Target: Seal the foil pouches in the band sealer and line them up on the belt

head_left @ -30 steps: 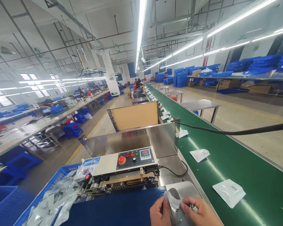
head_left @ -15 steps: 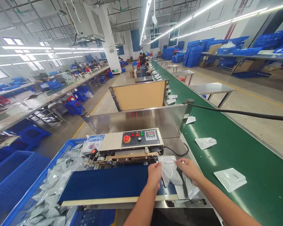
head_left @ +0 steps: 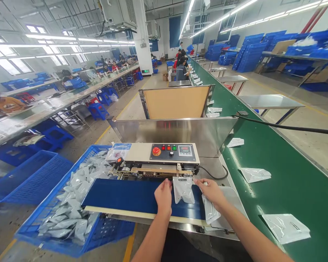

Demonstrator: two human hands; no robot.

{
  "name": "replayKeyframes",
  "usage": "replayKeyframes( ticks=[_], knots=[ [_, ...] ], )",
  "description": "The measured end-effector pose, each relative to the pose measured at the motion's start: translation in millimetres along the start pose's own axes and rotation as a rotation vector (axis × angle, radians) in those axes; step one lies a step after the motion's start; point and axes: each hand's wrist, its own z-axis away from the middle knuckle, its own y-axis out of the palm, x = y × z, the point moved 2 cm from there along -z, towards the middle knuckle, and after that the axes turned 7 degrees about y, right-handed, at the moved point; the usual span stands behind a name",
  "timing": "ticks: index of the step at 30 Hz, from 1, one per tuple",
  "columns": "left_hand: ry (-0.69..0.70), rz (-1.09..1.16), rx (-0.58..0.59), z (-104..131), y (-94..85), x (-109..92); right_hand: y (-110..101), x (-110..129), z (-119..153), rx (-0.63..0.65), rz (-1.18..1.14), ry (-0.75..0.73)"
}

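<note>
A white pouch with a dark label (head_left: 183,190) hangs at the right end of the sealing machine (head_left: 153,154), its top edge at the machine's slot and its body over the blue belt (head_left: 125,194). Just left of this pouch is my left hand (head_left: 163,197), fingers curled together and apart from it; whether anything is between them is hidden. My right hand (head_left: 211,193) is closed at the pouch's upper right, with a second white pouch (head_left: 210,210) hanging below its fingers.
A blue basket (head_left: 54,196) full of sealed pouches stands at the left. On the right, a green conveyor (head_left: 262,153) carries several white pouches. A black cable (head_left: 289,127) crosses above it. Metal panels rise behind the machine; people sit farther back.
The labelled pouch has moved left into the machine's slot. My left hand has come away from it to the left. The view has shifted, and the second pouch now hangs under my right hand.
</note>
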Motion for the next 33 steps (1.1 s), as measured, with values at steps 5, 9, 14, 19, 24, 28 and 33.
replayKeyframes(
  ticks=[5, 9, 14, 19, 24, 28, 33],
  knots=[
    [0.153, -0.235, 0.295, 64, -6.4, -18, 0, 14, 34, -0.007, -0.149, 0.018],
    [0.245, -0.332, 0.641, 100, 29.1, -16, 3, 21, 51, 0.042, -0.452, 0.038],
    [0.165, -0.213, 0.578, 88, 43.9, -4, -15, -9, 51, 0.059, -0.466, -0.02],
    [0.282, -0.408, 0.606, 80, 51.1, 6, -34, -35, 56, 0.027, -0.206, -0.104],
    [0.181, -0.479, 0.383, 59, 72.0, 23, -50, -40, 40, -0.19, -0.152, 0.025],
    [0.09, -0.415, 0.287, 38, 79.9, 38, -42, -37, 12, -0.137, -0.262, 0.096],
    [0.037, -0.301, 0.205, 23, 58.8, 33, -1, -19, -8, 0.003, -0.272, 0.108]
  ],
)
